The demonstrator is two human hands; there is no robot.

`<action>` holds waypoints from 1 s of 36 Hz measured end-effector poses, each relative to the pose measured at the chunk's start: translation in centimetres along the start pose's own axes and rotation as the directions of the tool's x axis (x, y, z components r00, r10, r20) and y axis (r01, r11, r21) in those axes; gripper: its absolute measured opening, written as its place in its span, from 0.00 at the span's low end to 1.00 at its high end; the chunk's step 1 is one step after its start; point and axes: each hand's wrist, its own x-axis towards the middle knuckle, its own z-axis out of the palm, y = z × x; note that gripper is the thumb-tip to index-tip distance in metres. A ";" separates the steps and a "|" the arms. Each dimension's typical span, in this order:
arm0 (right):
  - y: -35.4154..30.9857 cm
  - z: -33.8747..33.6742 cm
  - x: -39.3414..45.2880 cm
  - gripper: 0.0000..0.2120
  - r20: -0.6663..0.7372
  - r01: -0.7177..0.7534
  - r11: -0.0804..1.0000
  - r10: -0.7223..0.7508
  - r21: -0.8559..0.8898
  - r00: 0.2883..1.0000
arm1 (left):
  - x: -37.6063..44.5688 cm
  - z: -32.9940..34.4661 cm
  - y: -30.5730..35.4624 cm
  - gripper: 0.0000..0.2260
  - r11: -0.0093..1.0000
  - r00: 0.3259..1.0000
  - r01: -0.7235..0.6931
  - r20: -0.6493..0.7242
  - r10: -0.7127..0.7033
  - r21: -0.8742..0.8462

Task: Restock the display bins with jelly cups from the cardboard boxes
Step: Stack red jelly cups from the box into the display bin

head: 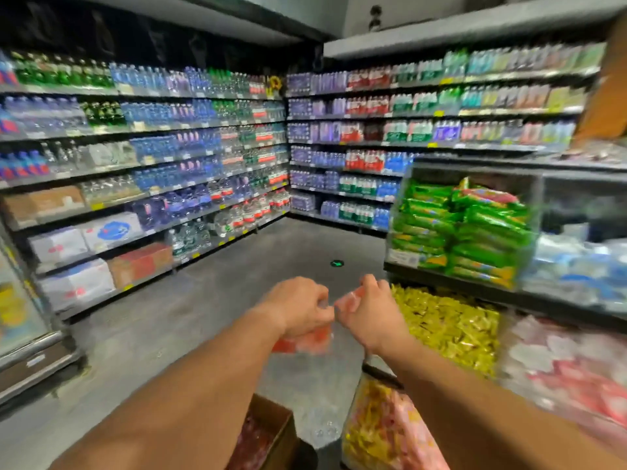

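Note:
Both my hands are raised over the aisle floor, close together, and the frame is blurred by motion. My left hand (298, 308) grips the top of a clear bag of red jelly cups (305, 340), which hangs below it. My right hand (368, 308) pinches the same bag's upper edge from the right. Under my left forearm sits an open cardboard box (271, 415) with red cups inside. To my right a display bin holds yellow jelly cups (448, 323), another holds pink and white ones (570, 361), and a lower bin holds yellow and pink ones (383, 432).
Shelves of bottled water and drinks (163, 157) line the left and back walls. Green snack packs (461, 228) fill an upper bin on the right, with pale blue packs (576, 266) beside them. Grey floor (254, 266) stretches ahead. A glass-fronted case (20, 317) stands at the far left.

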 end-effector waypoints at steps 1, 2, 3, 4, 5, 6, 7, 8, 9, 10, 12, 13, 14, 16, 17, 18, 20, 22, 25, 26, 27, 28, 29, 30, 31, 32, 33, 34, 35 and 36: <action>0.9 -2.4 -0.5 0.15 -0.030 -0.016 1.000 0.016 0.001 0.999 | 0.2 -1.1 2.3 0.12 0.999 0.999 -0.043 -0.026 0.043 0.010; 1.8 -5.0 -1.1 0.18 -0.038 -0.024 1.000 0.024 -0.015 0.999 | 0.4 -2.2 4.8 0.12 0.996 0.995 -0.086 -0.047 0.087 0.020; 2.7 -7.6 -1.8 0.21 -0.045 -0.029 0.999 0.027 -0.031 0.999 | 0.5 -3.2 7.3 0.12 0.992 0.990 -0.123 -0.066 0.125 0.025; 3.4 -10.3 -2.7 0.22 -0.074 -0.051 0.998 0.048 -0.027 0.996 | 0.6 -4.1 9.8 0.12 0.986 0.982 -0.163 -0.088 0.165 0.028; 4.3 -12.9 -3.6 0.20 -0.121 -0.075 0.997 0.074 -0.004 0.990 | 0.8 -4.8 12.3 0.12 0.979 0.974 -0.198 -0.104 0.201 0.038; 5.1 -15.4 -4.7 0.20 -0.181 -0.101 0.995 0.104 0.022 0.978 | 0.9 -5.5 14.8 0.13 0.971 0.964 -0.232 -0.119 0.236 0.051; 6.0 -17.7 -5.7 0.21 -0.245 -0.113 0.992 0.121 0.049 0.962 | 1.0 -6.0 17.2 0.13 0.964 0.955 -0.259 -0.134 0.266 0.063; 6.9 -20.0 -6.8 0.21 -0.293 -0.122 0.990 0.137 0.070 0.946 | 1.1 -6.3 19.6 0.14 0.955 0.944 -0.287 -0.149 0.295 0.074; 8.2 -22.0 -7.7 0.20 -0.326 -0.128 0.988 0.150 0.087 0.934 | 1.1 -6.6 21.9 0.14 0.946 0.932 -0.315 -0.160 0.324 0.081; 9.6 -24.0 -8.7 0.18 -0.347 -0.147 0.984 0.173 0.100 0.922 | 1.1 -6.8 24.3 0.14 0.935 0.920 -0.343 -0.168 0.353 0.089; 12.5 -27.8 -10.7 0.15 -0.398 -0.172 0.978 0.204 0.116 0.894 | 0.9 -7.0 29.1 0.14 0.919 0.902 -0.381 -0.175 0.394 0.102; 14.1 -29.8 -11.7 0.14 -0.421 -0.181 0.975 0.219 0.128 0.880 | 0.9 -6.9 31.5 0.14 0.911 0.894 -0.397 -0.177 0.411 0.107; 15.5 -31.8 -12.9 0.14 -0.435 -0.200 0.970 0.240 0.136 0.868 | 1.0 -6.8 33.8 0.14 0.905 0.886 -0.412 -0.182 0.426 0.111; 18.3 -35.5 -14.9 0.15 -0.469 -0.233 0.964 0.267 0.131 0.842 | 1.0 -6.6 38.6 0.15 0.897 0.877 -0.429 -0.189 0.442 0.109; 19.7 -37.4 -15.9 0.14 -0.483 -0.244 0.962 0.272 0.123 0.832 | 1.0 -6.5 41.0 0.15 0.894 0.873 -0.435 -0.195 0.448 0.105; 21.0 -39.2 -16.8 0.15 -0.491 -0.264 0.958 0.284 0.111 0.823 | 1.0 -6.4 43.4 0.15 0.892 0.869 -0.440 -0.202 0.451 0.099; 23.6 -42.4 -18.2 0.18 -0.499 -0.295 0.952 0.298 0.088 0.814 | 0.8 -6.4 48.1 0.15 0.889 0.864 -0.449 -0.212 0.457 0.088; 26.1 -45.0 -19.1 0.23 -0.493 -0.326 0.942 0.319 0.075 0.809 | 0.6 -6.5 52.0 0.15 0.882 0.857 -0.468 -0.213 0.470 0.061; 29.1 -48.3 -19.5 0.28 -0.453 -0.346 0.933 0.352 0.099 0.819 | 1.0 -6.7 56.5 0.14 0.873 0.852 -0.486 -0.203 0.482 0.032; 29.9 -49.1 -19.4 0.27 -0.445 -0.347 0.931 0.359 0.110 0.820 | 1.4 -6.8 57.6 0.13 0.873 0.854 -0.486 -0.197 0.481 0.022; 30.7 -49.9 -19.2 0.26 -0.443 -0.340 0.933 0.357 0.119 0.822 | 1.7 -6.8 58.4 0.13 0.875 0.858 -0.484 -0.190 0.478 0.016; 31.4 -50.4 -18.8 0.26 -0.444 -0.338 0.932 0.358 0.127 0.821 | 2.2 -6.9 59.1 0.13 0.877 0.861 -0.480 -0.182 0.476 0.024; 32.0 -50.9 -18.4 0.27 -0.452 -0.334 0.933 0.357 0.134 0.817 | 2.7 -6.9 59.7 0.13 0.877 0.860 -0.478 -0.178 0.478 0.043; 32.5 -51.2 -17.9 0.27 -0.459 -0.330 0.933 0.358 0.142 0.813 | 3.3 -7.0 60.2 0.14 0.876 0.856 -0.478 -0.186 0.481 0.068; 33.1 -51.4 -17.3 0.28 -0.465 -0.327 0.934 0.355 0.144 0.811 | 4.0 -6.9 60.5 0.15 0.874 0.851 -0.478 -0.201 0.485 0.085; 33.7 -51.6 -16.7 0.27 -0.467 -0.325 0.934 0.354 0.145 0.810 | 4.7 -6.9 60.7 0.16 0.873 0.847 -0.480 -0.214 0.487 0.090; 34.3 -51.8 -16.0 0.26 -0.471 -0.324 0.936 0.349 0.137 0.810 | 5.6 -6.9 60.9 0.16 0.871 0.843 -0.483 -0.218 0.491 0.090; 34.8 -51.9 -15.3 0.25 -0.474 -0.324 0.939 0.340 0.120 0.812 | 6.5 -6.8 61.0 0.15 0.867 0.839 -0.489 -0.219 0.497 0.094; 35.2 -52.0 -14.6 0.25 -0.475 -0.326 0.941 0.329 0.091 0.816 | 7.5 -6.8 61.1 0.15 0.862 0.834 -0.497 -0.217 0.507 0.105; 35.5 -52.1 -13.9 0.26 -0.476 -0.331 0.941 0.320 0.064 0.819 | 8.5 -6.7 61.2 0.14 0.858 0.832 -0.501 -0.211 0.513 0.111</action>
